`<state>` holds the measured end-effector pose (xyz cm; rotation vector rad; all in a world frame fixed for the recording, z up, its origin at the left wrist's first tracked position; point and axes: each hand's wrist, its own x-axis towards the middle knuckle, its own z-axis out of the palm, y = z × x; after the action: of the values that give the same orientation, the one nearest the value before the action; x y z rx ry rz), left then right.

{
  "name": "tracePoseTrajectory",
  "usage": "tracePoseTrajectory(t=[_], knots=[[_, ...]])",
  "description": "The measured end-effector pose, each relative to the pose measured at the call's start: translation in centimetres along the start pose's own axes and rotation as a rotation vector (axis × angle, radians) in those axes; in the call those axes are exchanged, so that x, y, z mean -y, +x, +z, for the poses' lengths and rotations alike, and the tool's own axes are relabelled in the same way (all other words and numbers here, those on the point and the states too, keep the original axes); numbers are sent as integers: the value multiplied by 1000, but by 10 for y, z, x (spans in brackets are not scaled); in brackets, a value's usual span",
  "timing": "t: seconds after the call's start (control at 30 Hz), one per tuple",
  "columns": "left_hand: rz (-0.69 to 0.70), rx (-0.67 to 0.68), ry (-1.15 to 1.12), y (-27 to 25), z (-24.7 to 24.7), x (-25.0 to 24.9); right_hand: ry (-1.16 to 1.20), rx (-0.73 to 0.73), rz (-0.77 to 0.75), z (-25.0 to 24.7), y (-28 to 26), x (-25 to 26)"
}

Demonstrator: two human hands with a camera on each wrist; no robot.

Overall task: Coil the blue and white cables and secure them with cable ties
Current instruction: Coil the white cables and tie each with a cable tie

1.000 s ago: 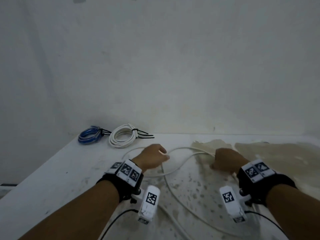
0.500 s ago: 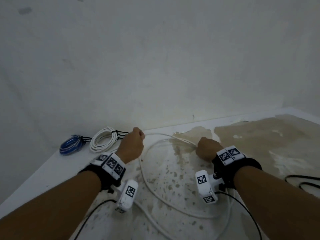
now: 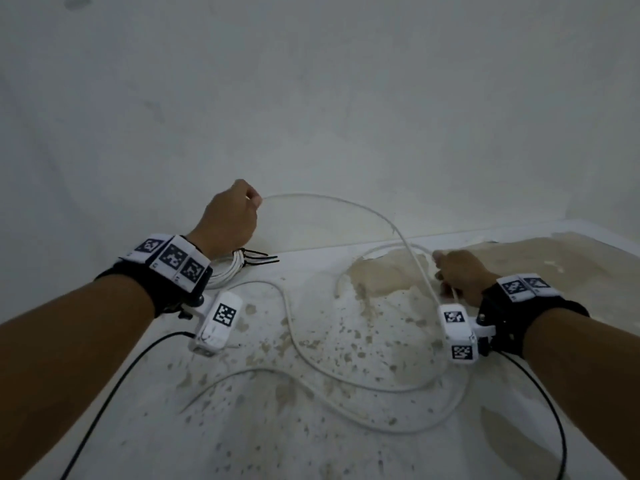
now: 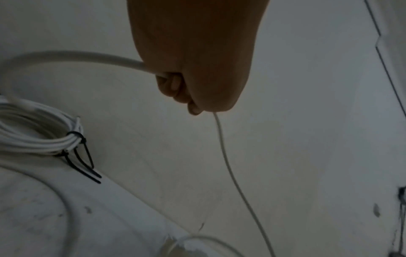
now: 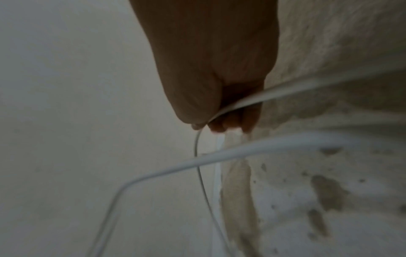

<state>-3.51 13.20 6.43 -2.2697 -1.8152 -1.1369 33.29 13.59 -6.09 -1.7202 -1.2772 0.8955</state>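
Note:
A loose white cable (image 3: pixel 332 199) arcs through the air between my two hands, and the rest of it lies in slack loops (image 3: pixel 311 355) on the table. My left hand (image 3: pixel 231 216) is raised above the table's back left and grips the cable in a fist (image 4: pixel 175 83). Low at the right, my right hand (image 3: pixel 457 275) also grips the cable (image 5: pixel 252 97). A coiled white cable (image 4: pixel 33 139) bound with black cable ties (image 4: pixel 81 156) lies on the table below my left hand, partly hidden by my wrist (image 3: pixel 228 268). No blue cable shows.
The white table (image 3: pixel 242 445) is stained, with a large brown patch (image 3: pixel 381 275) at the back right. It meets a pale wall (image 3: pixel 311 98) at the back. Black leads (image 3: pixel 104 403) run from both wrist cameras across the near table.
My left hand has risen off the table, drawing the white cable up into an arc. The view has swung right, so the blue coil has left the frame.

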Motion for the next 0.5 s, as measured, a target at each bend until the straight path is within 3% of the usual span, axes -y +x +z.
tracePoseTrajectory(t=[0.1, 0.2, 0.33, 0.5], knots=[[-11, 179, 152, -12, 16, 13, 307, -83, -129, -9, -7, 32], [-52, 285, 154, -24, 34, 21, 388, -42, -291, -19, -21, 74], [-38, 330, 158, -32, 41, 18, 409, -47, -426, -28, -34, 110], [-28, 356, 175, -39, 48, 14, 675, -137, -515, -41, -48, 134]])
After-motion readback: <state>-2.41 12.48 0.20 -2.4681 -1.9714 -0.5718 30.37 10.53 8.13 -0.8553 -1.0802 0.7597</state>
